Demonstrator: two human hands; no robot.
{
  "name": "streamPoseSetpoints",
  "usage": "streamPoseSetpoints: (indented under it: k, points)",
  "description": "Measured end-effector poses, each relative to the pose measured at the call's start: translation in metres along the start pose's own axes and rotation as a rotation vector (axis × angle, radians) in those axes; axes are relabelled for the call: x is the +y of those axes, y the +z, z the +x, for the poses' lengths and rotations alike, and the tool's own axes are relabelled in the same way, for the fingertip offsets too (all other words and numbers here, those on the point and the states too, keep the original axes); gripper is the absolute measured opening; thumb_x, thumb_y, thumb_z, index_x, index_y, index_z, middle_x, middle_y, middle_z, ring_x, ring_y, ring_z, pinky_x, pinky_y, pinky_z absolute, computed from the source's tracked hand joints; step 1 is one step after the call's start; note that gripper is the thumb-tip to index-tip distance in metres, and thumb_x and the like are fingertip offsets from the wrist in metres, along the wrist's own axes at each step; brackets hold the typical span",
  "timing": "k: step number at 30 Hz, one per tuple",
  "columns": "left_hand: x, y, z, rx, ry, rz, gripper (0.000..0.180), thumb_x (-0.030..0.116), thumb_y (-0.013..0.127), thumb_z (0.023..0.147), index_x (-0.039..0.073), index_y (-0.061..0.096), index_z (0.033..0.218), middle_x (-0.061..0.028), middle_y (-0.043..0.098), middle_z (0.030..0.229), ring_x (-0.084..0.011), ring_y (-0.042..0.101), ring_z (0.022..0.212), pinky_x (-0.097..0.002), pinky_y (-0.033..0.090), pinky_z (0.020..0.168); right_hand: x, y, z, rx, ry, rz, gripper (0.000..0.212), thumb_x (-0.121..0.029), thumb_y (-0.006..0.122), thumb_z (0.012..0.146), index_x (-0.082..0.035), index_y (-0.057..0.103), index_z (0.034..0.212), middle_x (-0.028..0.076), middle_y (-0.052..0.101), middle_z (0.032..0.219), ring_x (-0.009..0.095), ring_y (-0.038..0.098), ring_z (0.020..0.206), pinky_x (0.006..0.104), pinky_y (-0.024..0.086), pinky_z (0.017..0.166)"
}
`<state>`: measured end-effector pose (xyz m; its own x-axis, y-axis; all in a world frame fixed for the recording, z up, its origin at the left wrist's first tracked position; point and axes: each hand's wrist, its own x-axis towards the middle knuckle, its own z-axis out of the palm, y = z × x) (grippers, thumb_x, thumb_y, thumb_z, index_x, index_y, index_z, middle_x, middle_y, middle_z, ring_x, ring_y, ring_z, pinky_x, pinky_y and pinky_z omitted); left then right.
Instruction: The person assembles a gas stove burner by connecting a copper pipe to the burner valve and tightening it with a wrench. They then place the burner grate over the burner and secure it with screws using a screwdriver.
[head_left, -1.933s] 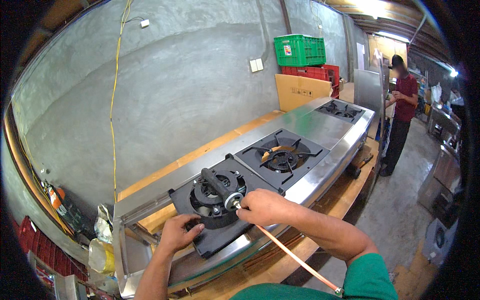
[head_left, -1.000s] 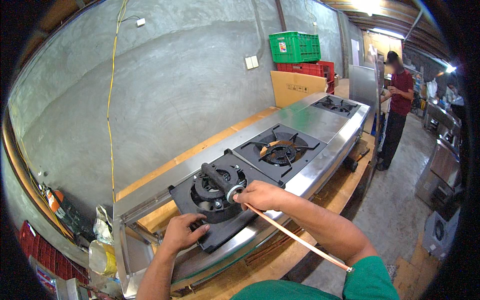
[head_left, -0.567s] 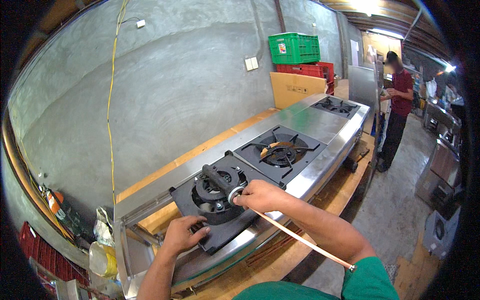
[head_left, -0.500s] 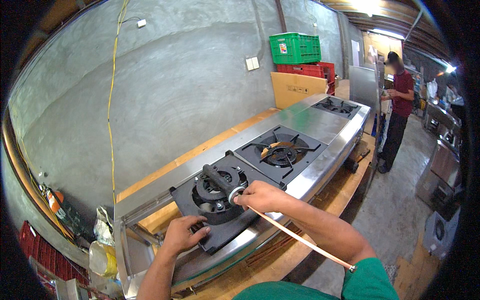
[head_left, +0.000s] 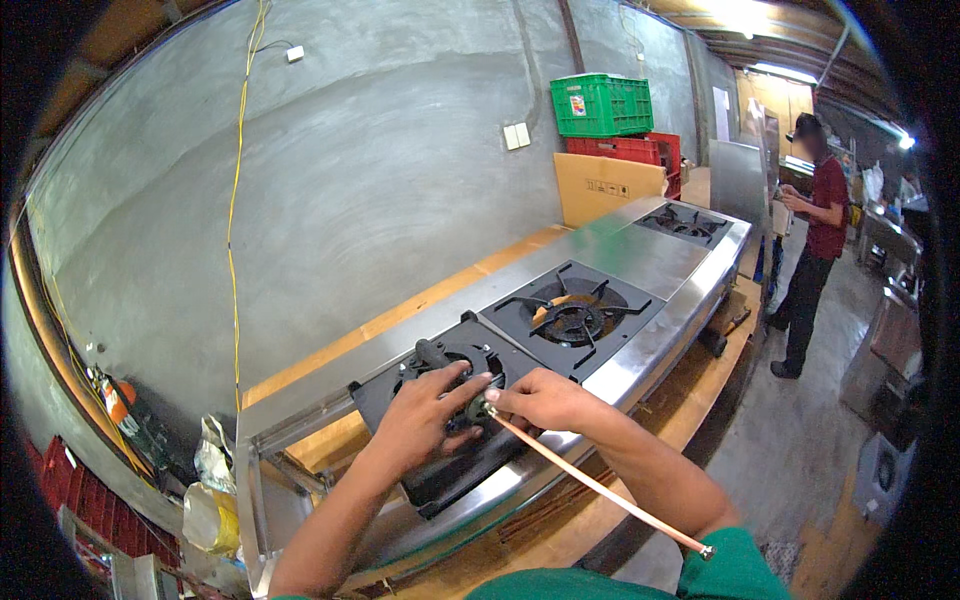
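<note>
A black cast-iron burner (head_left: 432, 352) with a thick pipe lies over the nearest dark grate plate (head_left: 378, 392) of a long stainless-steel stove. My left hand (head_left: 425, 415) reaches over the burner pipe, its fingers curled around the pipe's near end and partly hiding it. Beside it, my right hand (head_left: 548, 398) pinches the upper end of a thin copper tube (head_left: 600, 487), close to a small metal fitting at the burner pipe's mouth. From there the tube slants down toward my right sleeve, ending in another fitting.
Farther along the stove are a second burner grate (head_left: 575, 315) and a third one (head_left: 686, 222). Green crate (head_left: 603, 105) sits on red crates behind a cardboard sheet (head_left: 608, 190). A person (head_left: 815, 240) in a dark red shirt stands to the right. A yellow cord (head_left: 234, 220) hangs along the wall.
My left hand has moved up and right from the plate's near edge onto the burner pipe. My right hand stays by the pipe's end with the copper tube. The view has shifted slightly.
</note>
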<state>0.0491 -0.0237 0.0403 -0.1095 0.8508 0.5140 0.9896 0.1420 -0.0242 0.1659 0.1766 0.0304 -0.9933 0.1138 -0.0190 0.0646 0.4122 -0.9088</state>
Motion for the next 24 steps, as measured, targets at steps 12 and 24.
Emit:
streamPoseSetpoints:
  k: [12,24]
  points:
    - [-0.023,0.025,-0.005,0.172,0.221,0.098,0.063,0.029,0.079,0.071,0.015,0.062,0.13,-0.0071,0.067,0.116,-0.0265,0.065,0.103,-0.0402,0.052,0.085,0.006,0.005,-0.004,-0.084,-0.14,-0.178,0.046,-0.041,0.065,0.094,0.001,0.069,0.074,0.006,0.064,0.062,0.014,0.06,0.059,0.031,0.049,0.058]
    - [-0.008,0.035,-0.003,0.216,0.108,0.061,0.054,0.021,0.068,0.076,0.013,0.063,0.129,-0.0081,0.065,0.128,-0.0295,0.06,0.116,-0.0434,0.047,0.097,0.01,0.014,0.013,-0.092,-0.046,-0.026,0.046,-0.042,0.063,0.091,0.001,0.074,0.079,0.011,0.067,0.064,0.018,0.065,0.062,0.0354,0.051,0.062]
